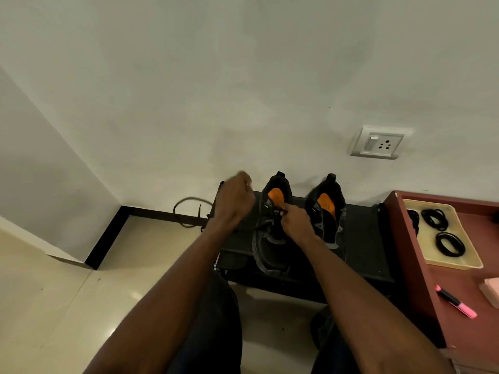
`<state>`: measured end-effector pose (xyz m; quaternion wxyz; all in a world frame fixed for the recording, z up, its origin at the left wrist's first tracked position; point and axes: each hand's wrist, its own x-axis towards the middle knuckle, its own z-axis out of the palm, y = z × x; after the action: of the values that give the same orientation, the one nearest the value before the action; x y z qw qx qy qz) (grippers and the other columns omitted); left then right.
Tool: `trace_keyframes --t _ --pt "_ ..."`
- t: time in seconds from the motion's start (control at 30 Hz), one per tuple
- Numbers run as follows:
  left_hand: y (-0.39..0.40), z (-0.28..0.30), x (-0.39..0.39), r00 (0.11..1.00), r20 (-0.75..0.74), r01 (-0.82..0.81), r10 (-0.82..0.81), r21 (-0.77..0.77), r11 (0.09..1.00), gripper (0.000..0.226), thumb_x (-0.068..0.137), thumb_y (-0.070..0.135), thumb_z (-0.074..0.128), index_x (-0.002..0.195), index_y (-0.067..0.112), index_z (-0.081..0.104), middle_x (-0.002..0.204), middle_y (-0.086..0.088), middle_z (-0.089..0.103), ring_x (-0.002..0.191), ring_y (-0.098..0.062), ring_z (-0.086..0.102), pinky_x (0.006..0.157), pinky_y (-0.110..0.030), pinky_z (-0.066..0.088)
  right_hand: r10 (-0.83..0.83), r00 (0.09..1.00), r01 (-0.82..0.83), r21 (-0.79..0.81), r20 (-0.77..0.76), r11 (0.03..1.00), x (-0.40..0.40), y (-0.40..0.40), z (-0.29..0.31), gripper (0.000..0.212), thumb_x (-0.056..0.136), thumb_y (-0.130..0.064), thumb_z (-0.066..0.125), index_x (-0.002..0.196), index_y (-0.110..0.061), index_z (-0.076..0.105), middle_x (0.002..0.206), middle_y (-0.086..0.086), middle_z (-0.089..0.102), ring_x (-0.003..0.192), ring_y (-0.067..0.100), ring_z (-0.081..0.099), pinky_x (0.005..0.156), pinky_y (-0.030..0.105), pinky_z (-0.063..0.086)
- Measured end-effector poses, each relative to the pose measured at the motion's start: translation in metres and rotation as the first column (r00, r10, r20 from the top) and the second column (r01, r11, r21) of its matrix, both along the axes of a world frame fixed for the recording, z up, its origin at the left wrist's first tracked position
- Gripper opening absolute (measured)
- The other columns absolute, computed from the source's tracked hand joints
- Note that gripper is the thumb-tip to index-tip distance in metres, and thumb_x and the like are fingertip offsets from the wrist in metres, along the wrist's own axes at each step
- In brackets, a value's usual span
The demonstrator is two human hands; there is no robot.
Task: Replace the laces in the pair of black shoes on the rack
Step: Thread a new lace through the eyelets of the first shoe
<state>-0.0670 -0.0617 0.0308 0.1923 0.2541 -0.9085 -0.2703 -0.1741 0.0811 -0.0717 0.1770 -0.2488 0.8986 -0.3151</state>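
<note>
Rack (361,238): black, low, standing against the wall at 12 o'clock of the person, its top carrying both shoes

Left shoe (272,238): black with orange insole, sitting on the rack heel to the wall, toe pointing toward 6 o'clock; lace (189,211) running out of it toward 9 o'clock, looping blurred past the rack's edge over the floor

Right shoe (328,214): same make, sitting just beside the first at its 3 o'clock, apart from both hands

Left hand (235,201): raised over the rack's 9 o'clock end, fingers curling into a fist; motion-blurred, so whether it is gripping the lace cannot be told

Right hand (295,221): resting on the left shoe's throat, fingertips pinching something small and dark at the eyelets, seemingly the lace

Table (459,333): reddish, standing at 3 o'clock of the rack, touching or nearly touching it

Tray (432,261): pale yellow, lying on the table, holding coiled black laces (442,230)

Marker (456,305): pink, lying on the table at 6 o'clock of the tray

Socket (380,143): white plate on the wall, sitting at 12 o'clock above the right shoe
</note>
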Motion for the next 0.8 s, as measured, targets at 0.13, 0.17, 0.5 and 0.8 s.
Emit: trace_keyframes --t 0.13,0.17,0.5,0.8 --pt "0.015 -0.060 0.012 0.887 0.412 0.072 -0.209 0.323 0.944 0.016 0.092 0.015 0.060 0.104 0.008 0.068 0.100 -0.010 0.070 0.096 -0.027 0.066 0.086 -0.040 0.055 -0.025 0.998 0.028 -0.053 0.052 0.998 0.009 0.012 -0.003 0.048 0.103 -0.014 0.042 0.148 -0.032 0.046 0.101 0.015 0.066 0.072 0.025 0.059 0.055 0.030 0.044" --pt "0.016 -0.069 0.014 0.869 0.437 0.060 -0.230 0.369 0.928 0.024 0.092 0.016 0.061 0.114 0.009 0.065 0.109 -0.011 0.069 0.102 -0.027 0.065 0.087 -0.038 0.054 -0.037 0.997 0.040 -0.049 0.071 0.998 0.012 0.014 -0.003 0.049 0.103 -0.015 0.042 0.148 -0.033 0.044 0.100 0.014 0.065 0.071 0.024 0.059 0.054 0.028 0.043" --pt "0.025 -0.077 0.026 0.868 0.358 0.109 -0.344 0.539 0.835 0.018 0.093 0.016 0.064 0.086 0.000 0.067 0.076 -0.004 0.060 0.073 -0.016 0.057 0.070 -0.030 0.045 -0.319 0.947 0.320 -0.113 0.023 0.941 0.050 0.022 0.008 0.048 0.103 -0.024 0.048 0.150 -0.021 0.040 0.106 0.013 0.067 0.092 0.032 0.064 0.073 0.041 0.052" --pt "0.033 -0.031 0.036 0.498 0.510 0.339 -0.701 0.630 0.699 0.019 0.094 0.008 0.058 0.108 0.002 0.071 0.111 -0.011 0.067 0.103 -0.022 0.061 0.098 -0.038 0.045 -0.061 0.582 0.595 -0.373 0.811 0.712 0.068 0.041 0.050 0.022 0.095 -0.004 0.060 0.116 -0.006 0.055 0.089 0.009 0.068 0.068 0.018 0.068 0.058 0.028 0.052"
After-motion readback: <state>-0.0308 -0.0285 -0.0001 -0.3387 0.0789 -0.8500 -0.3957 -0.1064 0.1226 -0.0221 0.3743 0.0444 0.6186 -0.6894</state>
